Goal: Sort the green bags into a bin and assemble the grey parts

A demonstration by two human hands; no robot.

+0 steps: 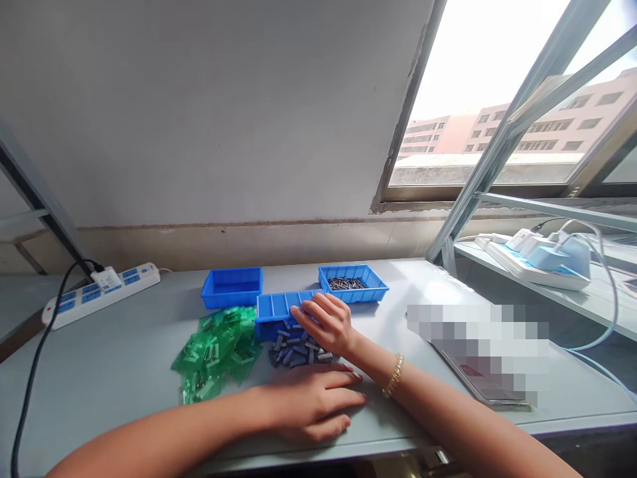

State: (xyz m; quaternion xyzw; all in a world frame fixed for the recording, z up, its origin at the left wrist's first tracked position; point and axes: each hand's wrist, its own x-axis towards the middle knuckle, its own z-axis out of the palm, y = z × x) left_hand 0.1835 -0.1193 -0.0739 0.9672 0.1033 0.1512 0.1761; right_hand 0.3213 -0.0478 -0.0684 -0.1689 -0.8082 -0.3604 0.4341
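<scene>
My right hand (329, 323) has its fingers closed over the right end of a blue plastic bin (266, 308), which is tipped on its side toward me. Small dark grey and blue-grey pieces (297, 350), short and block-like, lie in a heap at the bin's mouth. In front of that heap, my left hand (318, 403) rests low over the table with its fingers stretched out and apart. Its palm and whatever is beneath it are hidden. Left of the heap lies a pile of green translucent bags (219, 352) with small light parts in them.
Behind stand another blue bin (231, 282) and a blue bin with small dark metal pins or screws (354, 282). A power strip (102, 292) lies at the left with a black cable. At the right are a partly pixelated flat object (478, 372) and a metal shelf frame (490, 153).
</scene>
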